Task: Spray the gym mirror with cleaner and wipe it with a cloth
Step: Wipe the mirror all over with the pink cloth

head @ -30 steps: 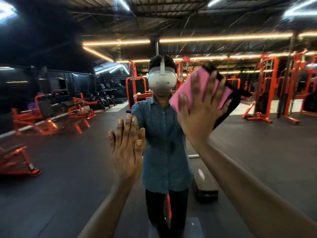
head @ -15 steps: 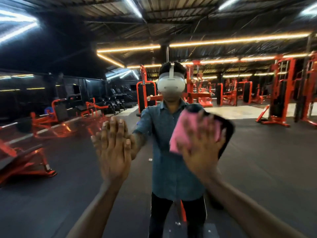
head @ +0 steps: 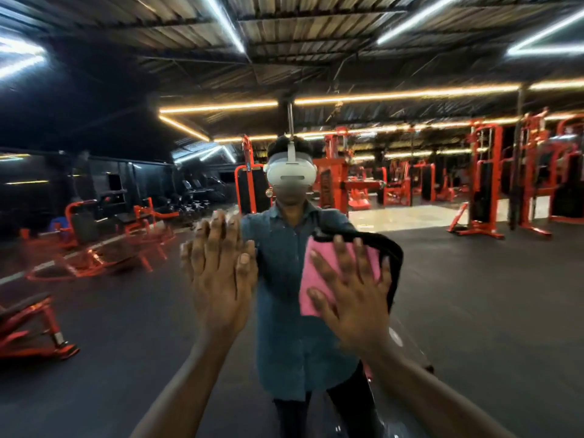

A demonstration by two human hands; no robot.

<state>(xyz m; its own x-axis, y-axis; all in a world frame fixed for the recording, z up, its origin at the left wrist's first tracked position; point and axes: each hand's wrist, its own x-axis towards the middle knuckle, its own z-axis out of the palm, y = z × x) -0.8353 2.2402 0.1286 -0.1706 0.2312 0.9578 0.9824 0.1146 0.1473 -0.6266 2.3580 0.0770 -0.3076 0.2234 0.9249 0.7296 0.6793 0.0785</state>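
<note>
The right hand [head: 350,292] lies with fingers straight and spread wide, pressing a soft folded cloth, pink with a black outer layer, [head: 319,279] flat against the large wall mirror [head: 474,295], low of the mirror's middle over the reflected blue shirt. The left hand [head: 221,276], fingers straight and close together, rests flat on the glass just beside it, holding nothing. The cloth looks light and limp, likely to bunch or slip on wet glass, so a broad palm over its centre suits better than pinching an edge; the mirror is rigid, slick and breakable, calling for even pressure.
</note>
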